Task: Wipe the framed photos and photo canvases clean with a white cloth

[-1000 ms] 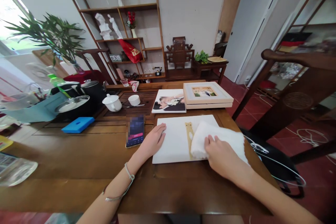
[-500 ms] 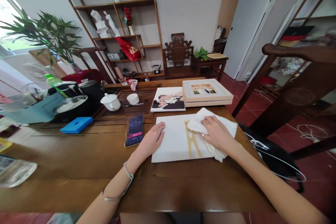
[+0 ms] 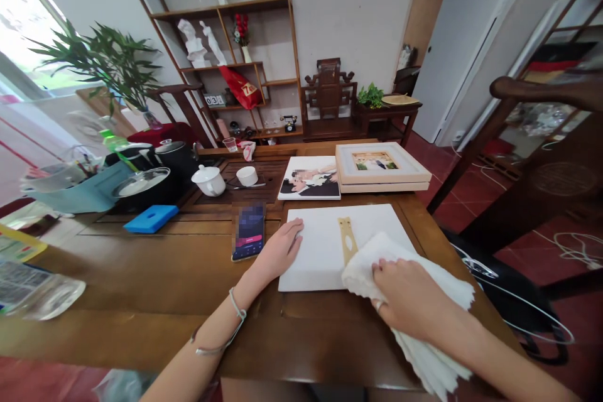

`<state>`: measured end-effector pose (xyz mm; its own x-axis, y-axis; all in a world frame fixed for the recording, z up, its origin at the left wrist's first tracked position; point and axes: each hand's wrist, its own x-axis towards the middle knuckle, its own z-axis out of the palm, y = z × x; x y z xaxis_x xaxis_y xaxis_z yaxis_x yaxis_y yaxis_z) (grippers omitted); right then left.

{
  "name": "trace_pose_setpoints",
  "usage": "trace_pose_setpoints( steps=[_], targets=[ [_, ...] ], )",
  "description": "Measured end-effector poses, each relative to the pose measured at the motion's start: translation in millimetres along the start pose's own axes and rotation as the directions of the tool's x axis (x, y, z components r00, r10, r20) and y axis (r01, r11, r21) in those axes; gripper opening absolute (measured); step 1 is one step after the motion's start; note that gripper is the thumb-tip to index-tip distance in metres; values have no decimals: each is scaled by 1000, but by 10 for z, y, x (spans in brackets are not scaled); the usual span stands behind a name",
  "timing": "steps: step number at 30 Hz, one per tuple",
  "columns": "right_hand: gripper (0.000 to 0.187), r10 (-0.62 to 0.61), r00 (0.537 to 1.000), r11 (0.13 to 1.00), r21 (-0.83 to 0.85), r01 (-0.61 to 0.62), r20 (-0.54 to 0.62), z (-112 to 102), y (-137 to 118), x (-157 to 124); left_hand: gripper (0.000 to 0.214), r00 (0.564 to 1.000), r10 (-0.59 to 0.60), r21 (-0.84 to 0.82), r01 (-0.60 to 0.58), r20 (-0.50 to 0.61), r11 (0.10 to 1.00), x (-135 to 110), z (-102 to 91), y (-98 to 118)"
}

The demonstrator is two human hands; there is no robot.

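Note:
A flat white panel (image 3: 313, 257) lies on the wooden table, a tan easel-style stand (image 3: 345, 232) on its upward face. My left hand (image 3: 282, 247) rests along the panel's left edge with fingers stretched out. At the near right corner, my right hand (image 3: 405, 295) grips a white cloth (image 3: 363, 269), its fingers curled into it. The cloth covers the lower part of the stand and hangs past the panel's near edge. Beyond the panel lie a photo panel (image 3: 309, 185) and a pale framed picture (image 3: 346, 169) on top of another frame.
Left of the panel are a phone (image 3: 250, 235), a blue block (image 3: 151, 218), a white lidded bowl (image 3: 208, 182) and a small white cup (image 3: 247, 176). A clear plastic package (image 3: 51, 295) lies far left. A wooden chair (image 3: 532, 163) stands at the right.
My right hand has drawn the cloth down toward me and over the panel's near right corner, baring the stand's upper part. My left hand stays at the left edge; the view has shifted slightly.

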<state>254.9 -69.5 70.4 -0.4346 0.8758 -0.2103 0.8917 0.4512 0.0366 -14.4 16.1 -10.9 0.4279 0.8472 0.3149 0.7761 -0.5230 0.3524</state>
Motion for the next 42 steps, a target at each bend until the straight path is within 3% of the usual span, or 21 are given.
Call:
trace_pose_setpoints(
  steps=[5, 8, 14, 18, 20, 24, 27, 30, 33, 36, 39, 42],
  targets=[
    [43, 223, 962, 973, -31, -230, -159, 88, 356, 258, 34, 1000, 18, -11, -19, -4, 1000, 8, -22, 9],
    [47, 266, 942, 951, -103, -291, -202, 181, 270, 318, 34, 1000, 21, -14, -22, -5, 1000, 10, -27, 14],
    [55, -11, 982, 976, -218, -30, -187, 308, -308, 126, 34, 1000, 22, -3, -22, -14, 1000, 7, -20, 7],
    [49, -63, 980, 990, -138, 37, -189, 253, -253, 119, 34, 1000, 20, 0, -20, -5, 1000, 8, -26, 13],
    [39, 17, 977, 997, -69, -32, -211, 182, -63, 199, 34, 1000, 17, 6, -17, 6, 1000, 10, -31, 18],
    [31, 292, 939, 951, -51, -306, -180, 59, 357, 364, 33, 1000, 22, 15, -22, 14, 1000, 12, -39, 25],
    [26, 377, 913, 918, -66, -391, -154, 35, 482, 381, 33, 1000, 23, 14, -23, 7, 1000, 11, -42, 29],
    [27, 317, 934, 935, -113, -337, -163, 82, 327, 301, 33, 1000, 16, 16, -16, 5, 1000, 10, -37, 28],
    [27, 172, 973, 965, -170, -198, -155, 165, 3, 180, 33, 1000, 18, 29, -18, 11, 999, 8, -26, 19],
    [40, 18, 988, 980, -191, -48, -154, 200, -199, 113, 34, 1000, 27, 43, -27, 16, 999, 8, -19, 10],
    [33, 0, 978, 993, -117, -25, -209, 171, -81, 201, 35, 999, 37, 48, -37, 17, 998, 8, -22, 8],
    [24, 69, 951, 995, -49, -88, -303, 178, 257, 424, 34, 999, 42, 48, -42, 14, 998, 8, -25, 9]
  ],
)
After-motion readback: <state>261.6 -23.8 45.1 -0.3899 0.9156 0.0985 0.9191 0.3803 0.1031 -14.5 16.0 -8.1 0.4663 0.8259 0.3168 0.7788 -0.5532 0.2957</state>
